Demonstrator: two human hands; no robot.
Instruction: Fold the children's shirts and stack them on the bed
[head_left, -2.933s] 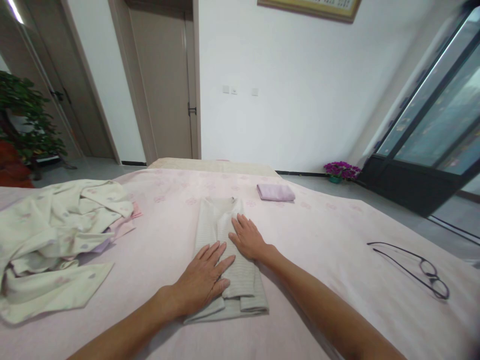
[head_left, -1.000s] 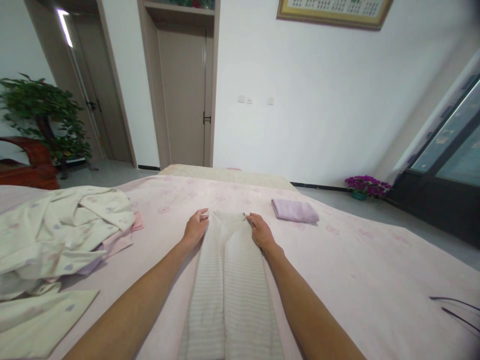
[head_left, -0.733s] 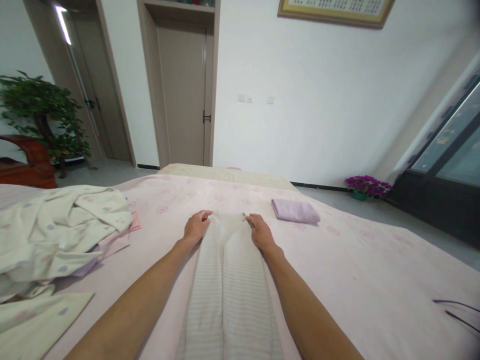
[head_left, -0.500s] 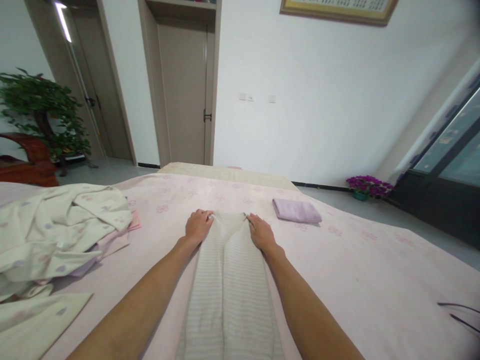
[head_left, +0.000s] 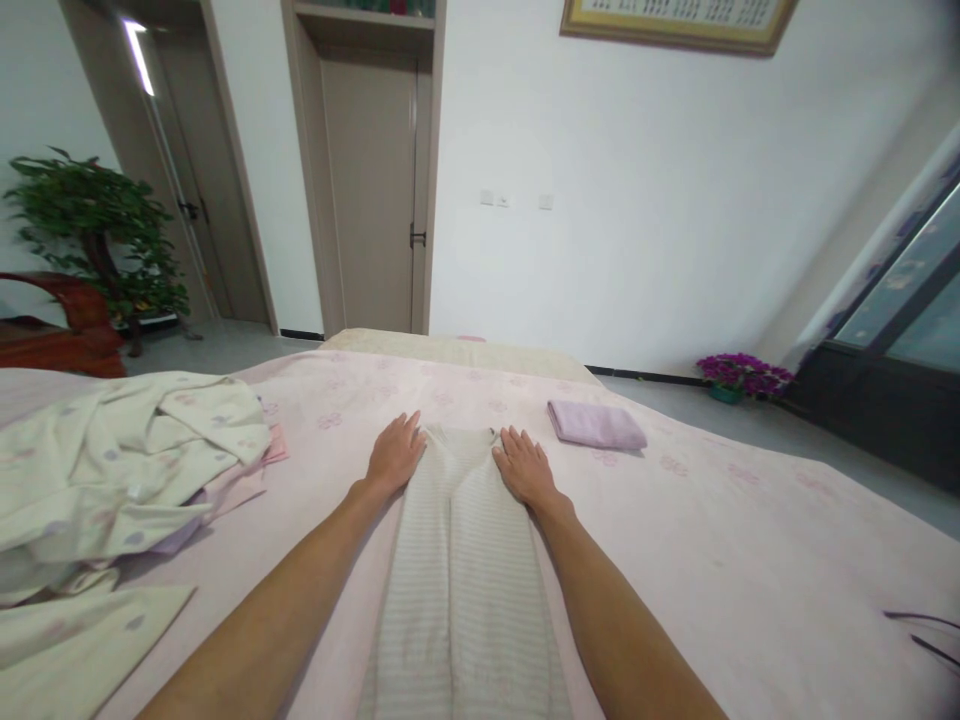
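Both bare forearms reach forward from the bottom of the view, the left forearm (head_left: 277,600) slanting in from the lower left and the right forearm (head_left: 634,610) from the lower right, so that they converge toward the middle. The left hand (head_left: 395,455) lies palm down with its fingers extended forward and close together. The right hand (head_left: 526,466) is also palm down, its fingers slightly parted and its thumb turned inward (toward the left hand). The hands are apart, roughly level with each other, and neither is curled into a grip.
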